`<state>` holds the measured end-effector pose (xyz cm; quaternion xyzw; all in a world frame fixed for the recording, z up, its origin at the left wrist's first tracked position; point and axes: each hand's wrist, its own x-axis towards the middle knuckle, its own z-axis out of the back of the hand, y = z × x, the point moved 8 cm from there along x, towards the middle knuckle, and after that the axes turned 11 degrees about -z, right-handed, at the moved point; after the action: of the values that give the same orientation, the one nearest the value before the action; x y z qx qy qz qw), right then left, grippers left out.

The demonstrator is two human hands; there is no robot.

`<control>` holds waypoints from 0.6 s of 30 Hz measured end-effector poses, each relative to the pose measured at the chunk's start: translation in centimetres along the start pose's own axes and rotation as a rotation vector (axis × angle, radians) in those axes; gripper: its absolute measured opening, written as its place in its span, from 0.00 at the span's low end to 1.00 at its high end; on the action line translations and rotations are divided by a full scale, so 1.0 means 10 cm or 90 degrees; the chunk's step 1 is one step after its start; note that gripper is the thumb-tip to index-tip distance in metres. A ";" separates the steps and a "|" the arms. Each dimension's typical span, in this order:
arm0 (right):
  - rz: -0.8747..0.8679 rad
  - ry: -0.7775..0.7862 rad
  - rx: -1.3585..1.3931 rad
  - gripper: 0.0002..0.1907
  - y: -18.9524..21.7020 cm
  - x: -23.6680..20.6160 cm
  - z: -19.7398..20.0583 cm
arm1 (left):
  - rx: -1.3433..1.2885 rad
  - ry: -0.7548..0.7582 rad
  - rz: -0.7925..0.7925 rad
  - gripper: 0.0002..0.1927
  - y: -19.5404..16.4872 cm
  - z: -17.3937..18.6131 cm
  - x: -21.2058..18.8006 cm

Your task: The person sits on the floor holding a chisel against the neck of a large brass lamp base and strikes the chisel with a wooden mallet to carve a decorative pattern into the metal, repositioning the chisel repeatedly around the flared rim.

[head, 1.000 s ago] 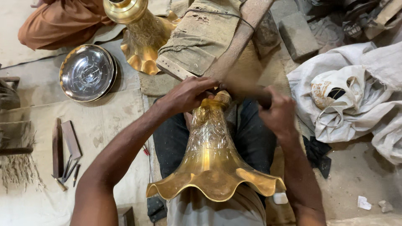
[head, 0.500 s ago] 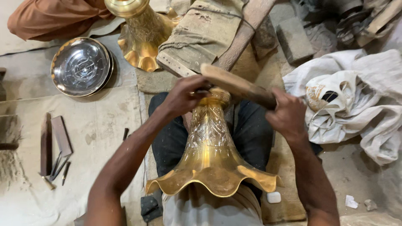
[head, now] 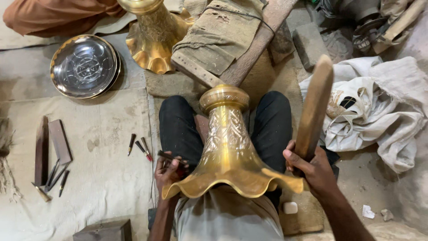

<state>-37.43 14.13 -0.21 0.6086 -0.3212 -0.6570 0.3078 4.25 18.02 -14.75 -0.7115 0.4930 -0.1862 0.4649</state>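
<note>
Beside the brass vase (head: 229, 151) lying across the person's lap, the right hand (head: 312, 172) grips a wooden mallet (head: 314, 107) raised upright. On the vase's other side, the left hand (head: 168, 172) pinches a small chisel (head: 171, 157). Beyond the vase's neck lies a wooden block (head: 218, 40).

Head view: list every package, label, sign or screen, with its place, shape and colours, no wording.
Sack: floor, upper right, beyond the right hand holding the wooden mallet; crumpled, off-white cloth with a faded dark print.
No labels, signs or screens show.
</note>
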 end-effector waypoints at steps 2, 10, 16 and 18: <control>0.017 0.032 -0.024 0.10 0.06 -0.09 -0.09 | -0.074 -0.001 -0.005 0.24 0.06 0.06 -0.03; 0.030 -0.007 -0.012 0.12 0.07 -0.10 -0.05 | -0.205 0.012 0.026 0.21 0.14 -0.07 -0.20; 0.046 0.033 0.144 0.12 -0.01 0.10 0.25 | -0.227 0.173 -0.047 0.21 -0.41 -0.49 -0.22; 0.055 0.032 0.189 0.11 -0.08 0.19 0.36 | -0.179 0.211 -0.017 0.22 -0.59 -0.71 -0.24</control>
<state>-41.13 13.31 -1.81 0.6491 -0.4328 -0.5732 0.2507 1.21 17.19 -5.74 -0.7351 0.5745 -0.2362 0.2715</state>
